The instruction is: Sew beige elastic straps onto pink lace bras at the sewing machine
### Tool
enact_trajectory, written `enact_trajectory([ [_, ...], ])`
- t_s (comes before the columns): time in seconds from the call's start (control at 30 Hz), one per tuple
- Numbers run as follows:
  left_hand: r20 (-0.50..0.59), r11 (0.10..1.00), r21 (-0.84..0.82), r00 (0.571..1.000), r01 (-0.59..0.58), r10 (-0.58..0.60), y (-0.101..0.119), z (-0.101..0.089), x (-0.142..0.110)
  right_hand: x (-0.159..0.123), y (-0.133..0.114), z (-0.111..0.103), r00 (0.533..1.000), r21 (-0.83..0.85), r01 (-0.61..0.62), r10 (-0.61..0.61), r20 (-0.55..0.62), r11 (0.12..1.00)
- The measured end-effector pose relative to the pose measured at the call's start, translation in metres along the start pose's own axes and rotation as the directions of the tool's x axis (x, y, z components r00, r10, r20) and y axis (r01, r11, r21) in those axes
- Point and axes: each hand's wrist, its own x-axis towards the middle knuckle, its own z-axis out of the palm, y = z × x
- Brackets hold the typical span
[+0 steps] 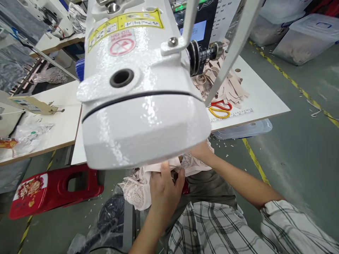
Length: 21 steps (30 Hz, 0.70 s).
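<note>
A pale pink lace bra hangs below the head of a white sewing machine. My left hand grips the bra's edge, thumb on top and fingers curled beneath. To the right, my right hand rests at the lace on the other side; the machine head hides its fingers, so I cannot tell how they are closed. The needle area is also out of sight behind the machine head.
On the white table, pale fabric strips lie in a pile by red-and-yellow-handled scissors and a clear ruler. A red stool is at left. Clear plastic bins stand on the floor at right.
</note>
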Motion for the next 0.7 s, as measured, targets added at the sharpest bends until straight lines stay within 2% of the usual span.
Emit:
enact_trajectory([
  [0.07, -0.065, 1.000, 0.005, 0.998, 0.021, -0.021, 0.002, 0.003, -0.003, -0.010, 0.002, -0.002, 0.999, 0.082, -0.026, 0.030, -0.043, 0.996],
  [0.13, -0.074, 0.999, 0.000, 0.997, 0.034, -0.034, 0.008, 0.006, -0.008, -0.023, 0.003, -0.005, 0.998, 0.132, -0.056, 0.060, -0.027, 0.990],
  [0.23, -0.005, 0.999, -0.041, 1.000, 0.028, -0.028, 0.026, 0.011, -0.025, -0.050, -0.002, -0.012, 0.994, 0.099, -0.088, 0.082, 0.068, 0.991],
  [0.3, 0.045, 0.996, -0.084, 0.999, -0.025, 0.028, 0.040, 0.010, -0.040, -0.069, -0.007, -0.016, 0.982, 0.092, -0.134, 0.120, 0.146, 0.987],
  [0.37, 0.109, 0.975, -0.204, 0.988, -0.084, 0.108, 0.049, 0.003, -0.052, -0.085, -0.010, -0.021, 0.969, 0.158, -0.222, 0.200, 0.142, 0.962],
  [0.43, 0.171, 0.918, -0.388, 0.972, -0.083, 0.161, 0.051, -0.011, -0.057, -0.095, -0.012, -0.026, 0.954, 0.239, -0.299, 0.299, 0.038, 0.924],
  [0.47, 0.169, 0.889, -0.449, 0.968, -0.091, 0.184, 0.050, -0.019, -0.055, -0.098, -0.013, -0.029, 0.947, 0.248, -0.314, 0.319, 0.020, 0.916],
  [0.5, 0.143, 0.876, -0.467, 0.967, -0.122, 0.211, 0.048, -0.027, -0.053, -0.100, -0.014, -0.031, 0.948, 0.232, -0.319, 0.310, 0.077, 0.919],
  [0.53, 0.111, 0.877, -0.446, 0.961, -0.178, 0.252, 0.045, -0.032, -0.049, -0.100, -0.015, -0.032, 0.940, 0.200, -0.309, 0.267, 0.214, 0.930],
  [0.57, 0.100, 0.885, -0.401, 0.949, -0.237, 0.300, 0.041, -0.035, -0.045, -0.099, -0.017, -0.032, 0.892, 0.156, -0.276, 0.193, 0.409, 0.948],
  [0.6, 0.121, 0.896, -0.350, 0.935, -0.274, 0.333, 0.036, -0.036, -0.041, -0.097, -0.018, -0.030, 0.790, 0.104, -0.219, 0.114, 0.602, 0.970],
  [0.63, 0.188, 0.913, -0.316, 0.926, -0.258, 0.326, 0.030, -0.034, -0.037, -0.095, -0.019, -0.028, 0.677, 0.037, -0.136, 0.065, 0.733, 0.990],
  [0.67, 0.286, 0.936, -0.311, 0.922, -0.168, 0.260, 0.024, -0.029, -0.034, -0.093, -0.018, -0.025, 0.611, -0.053, -0.026, 0.058, 0.790, 0.998],
  [0.7, 0.400, 0.944, -0.329, 0.906, 0.003, 0.137, 0.017, -0.022, -0.031, -0.091, -0.016, -0.020, 0.610, -0.175, 0.102, 0.078, 0.789, 0.979],
])
